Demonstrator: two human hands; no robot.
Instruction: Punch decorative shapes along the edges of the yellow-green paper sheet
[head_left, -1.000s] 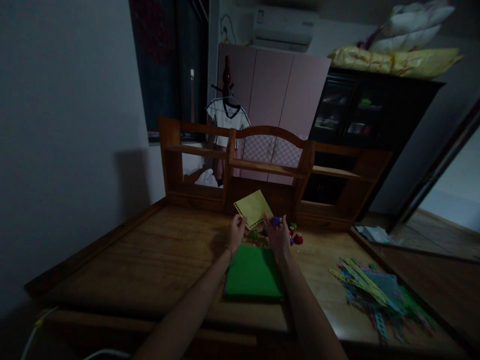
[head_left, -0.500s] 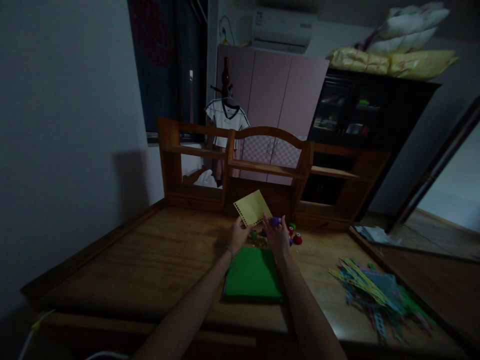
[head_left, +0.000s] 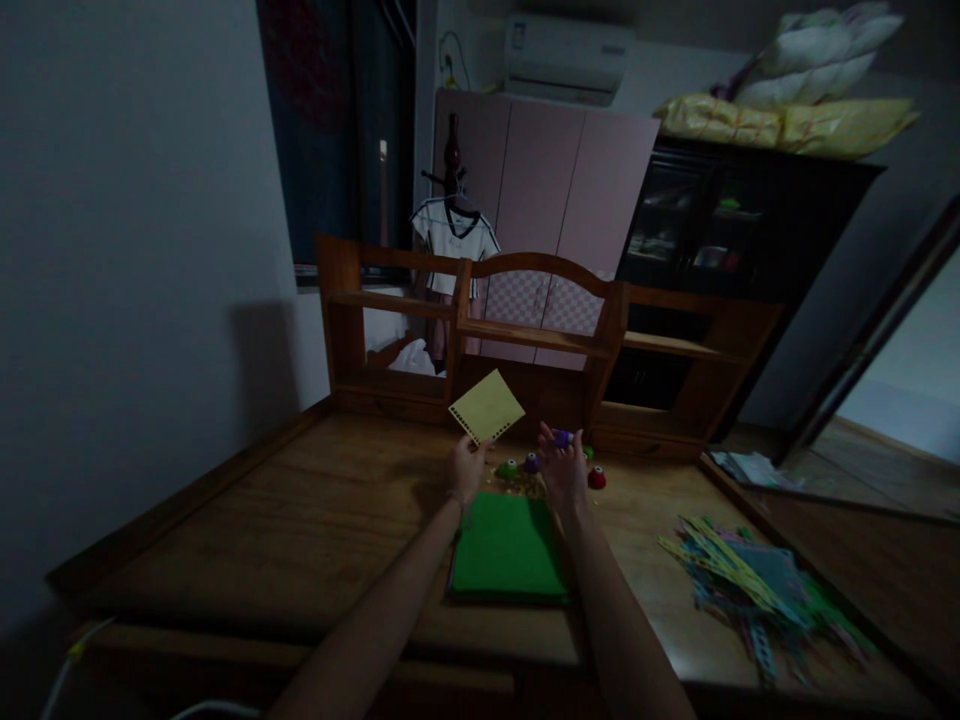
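A yellow sheet of paper (head_left: pixel 487 408) with small holes punched along two edges is pinched at its lower corner by my left hand (head_left: pixel 468 472). My right hand (head_left: pixel 562 475) is beside it, its fingers curled round a small purple object (head_left: pixel 562 438). On the desk behind the green pad (head_left: pixel 508 548) stand a green toy-like piece with an eye (head_left: pixel 510 468), a purple one (head_left: pixel 532 462) and a red one (head_left: pixel 597 478). Small bits (head_left: pixel 529 486) lie scattered between my hands.
Punched strips and coloured sheets (head_left: pixel 750 575) are heaped on the right of the wooden desk (head_left: pixel 330 520). A wooden shelf unit (head_left: pixel 532 338) runs along the back edge. Papers (head_left: pixel 754 468) lie beyond the right edge.
My left hand has moved the yellow paper left and slightly up, away from my right hand. My right hand has shifted slightly right, uncovering the small purple piece on the desk.
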